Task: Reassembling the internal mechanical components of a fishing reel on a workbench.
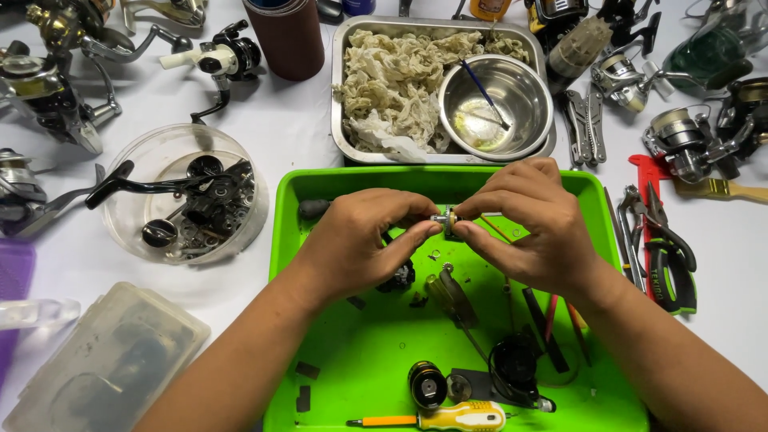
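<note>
Head view, looking straight down: a small brass-coloured part (448, 222) is pinched between the fingertips of the left hand (360, 240) and the right hand (532, 224), held in the air just above the far end of the green tray (360, 352). Both hands are closed on it from opposite sides, so no finger is left free. Exactly what the part is can't be made out, it's too tiny, though it looks like it came out of a fishing reel.

Biggest risk as judged from here: the part gets dropped. It's only gripped at the tips, and if it's greasy it could be squeezed right out. A fall inside the tray wouldn't be a disaster, but the tray floor is already littered with other bits, such as a dark spool (512, 368), a round cap (426, 385), thin rods (552, 316) and little washers, so a small piece could easily be lost among them or mixed up.

If it's flicked sideways, it could be bounced over the tray rim onto the white table (280, 136), where reels (48, 88) and pliers (664, 248) are crowded. The yellow screwdriver (448, 417) near the front edge could also be knocked off by a forearm. Too much twisting force could also get the part bent or a thread damaged.
</note>
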